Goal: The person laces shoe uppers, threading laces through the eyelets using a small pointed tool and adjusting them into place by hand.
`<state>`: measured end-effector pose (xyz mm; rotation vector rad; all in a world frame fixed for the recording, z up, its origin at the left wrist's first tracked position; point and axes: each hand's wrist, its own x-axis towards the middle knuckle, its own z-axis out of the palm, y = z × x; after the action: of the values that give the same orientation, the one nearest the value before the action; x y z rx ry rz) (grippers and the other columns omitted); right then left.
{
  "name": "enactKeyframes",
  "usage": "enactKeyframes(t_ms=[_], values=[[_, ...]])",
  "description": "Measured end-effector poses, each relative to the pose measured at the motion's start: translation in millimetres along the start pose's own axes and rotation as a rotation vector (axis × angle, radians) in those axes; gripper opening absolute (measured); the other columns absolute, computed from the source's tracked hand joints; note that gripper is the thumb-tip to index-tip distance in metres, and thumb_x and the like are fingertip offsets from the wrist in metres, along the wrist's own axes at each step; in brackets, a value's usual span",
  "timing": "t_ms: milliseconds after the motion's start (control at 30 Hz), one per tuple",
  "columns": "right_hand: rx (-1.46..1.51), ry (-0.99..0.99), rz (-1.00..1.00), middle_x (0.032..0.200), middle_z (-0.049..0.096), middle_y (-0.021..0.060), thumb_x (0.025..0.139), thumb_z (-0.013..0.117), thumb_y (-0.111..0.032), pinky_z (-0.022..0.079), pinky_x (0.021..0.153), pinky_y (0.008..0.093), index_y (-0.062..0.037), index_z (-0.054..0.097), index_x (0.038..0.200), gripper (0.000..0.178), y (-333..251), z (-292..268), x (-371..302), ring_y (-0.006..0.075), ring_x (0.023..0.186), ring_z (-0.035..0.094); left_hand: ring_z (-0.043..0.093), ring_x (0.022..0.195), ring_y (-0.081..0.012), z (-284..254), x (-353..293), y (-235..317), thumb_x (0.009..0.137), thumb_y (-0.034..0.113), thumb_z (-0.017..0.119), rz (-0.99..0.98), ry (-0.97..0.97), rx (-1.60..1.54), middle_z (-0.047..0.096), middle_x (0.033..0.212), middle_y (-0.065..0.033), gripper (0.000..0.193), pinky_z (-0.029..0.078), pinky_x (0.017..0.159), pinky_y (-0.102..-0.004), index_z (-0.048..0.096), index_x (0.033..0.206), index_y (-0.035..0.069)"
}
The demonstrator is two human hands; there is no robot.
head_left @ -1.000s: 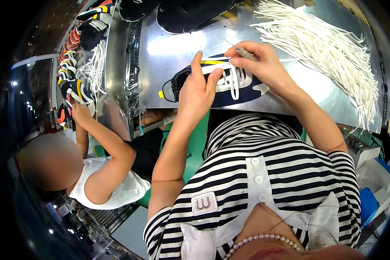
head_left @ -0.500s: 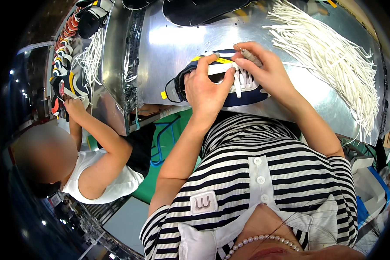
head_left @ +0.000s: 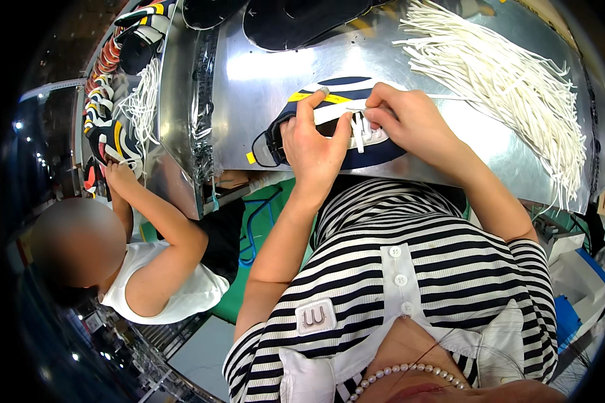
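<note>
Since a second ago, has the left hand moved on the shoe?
Yes. The left hand has slid from the shoe's middle toward its heel end, away from the white lace pile; the head camera shifted too.

Glossy metal table (head_left: 262, 87); cloth laces (head_left: 511, 80)

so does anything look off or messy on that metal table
Nothing stands out. The left hand steadies the navy shoe upper while the right hand works a white lace on it. The pile of white laces is fanned out loosely on the metal table, but none hang off the edge.
</note>
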<state>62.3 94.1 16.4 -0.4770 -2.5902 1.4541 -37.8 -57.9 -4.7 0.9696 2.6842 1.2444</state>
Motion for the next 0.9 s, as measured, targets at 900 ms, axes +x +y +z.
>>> enactKeyframes(t_ms=[900], values=[[0.800, 0.331, 0.079, 0.088, 0.069, 0.0005, 0.092, 0.064, -0.012, 0.048, 0.059, 0.0212, -0.0018, 0.067, 0.103, 0.016, 10, -1, 19, 0.0056, 0.070, 0.061, 0.060, 0.083, -0.0090, -34, 25, 0, 0.079, 0.001, 0.074, -0.399, -0.430, -0.724, 0.062, 0.102, -0.0084, 0.055, 0.049, 0.072, -0.0219, 0.046, 0.126, 0.000]])
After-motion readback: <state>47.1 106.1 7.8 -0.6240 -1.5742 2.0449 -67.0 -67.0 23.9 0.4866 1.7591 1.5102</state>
